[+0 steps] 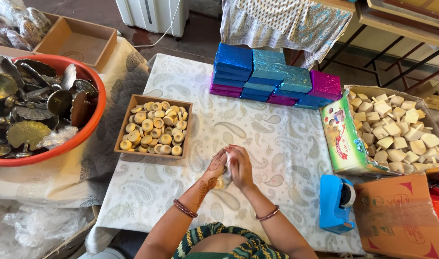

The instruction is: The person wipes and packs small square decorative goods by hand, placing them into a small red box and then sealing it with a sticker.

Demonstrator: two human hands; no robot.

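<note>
A small round tan disc, half hidden in clear wrap, sits pressed between the left hand and right hand, whose fingers close around it above the paisley-print white cloth at centre. At ten o'clock lies a shallow wooden tray of round tan discs; at twelve, stacked blue and magenta foil boxes; at four, a blue tape dispenser.

Small pale item mostly hidden between pressed hands; kind unclear. Brown carton and red basin cut by frame edges.
</note>
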